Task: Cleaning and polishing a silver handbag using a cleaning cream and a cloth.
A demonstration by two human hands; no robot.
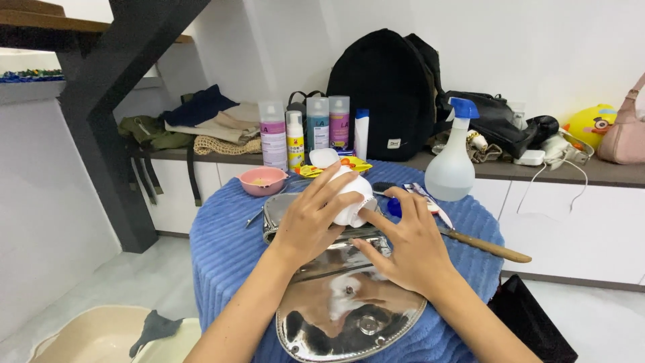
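Two hands on job: left hand [310, 222] wraps white pad [354, 196], pressing it on shiny silver bag [346, 306] lying flat mid-bench [222, 249]; right hand [410, 252] spread flat, fingers open, steadying bag. Risk: slick mirror surface slides on ribbed blue cover; wooden-handled knife [480, 243] just beside right wrist.

Bright, even, diffuse light fills the frame; the white walls at the upper right look nearly washed out. Shadows are soft and faint. The shiny silver metallic bag [349, 309] at lower centre mirrors the arms and shows pale glare patches. Focus is crisp centrally, with wide-angle stretching toward the edges.
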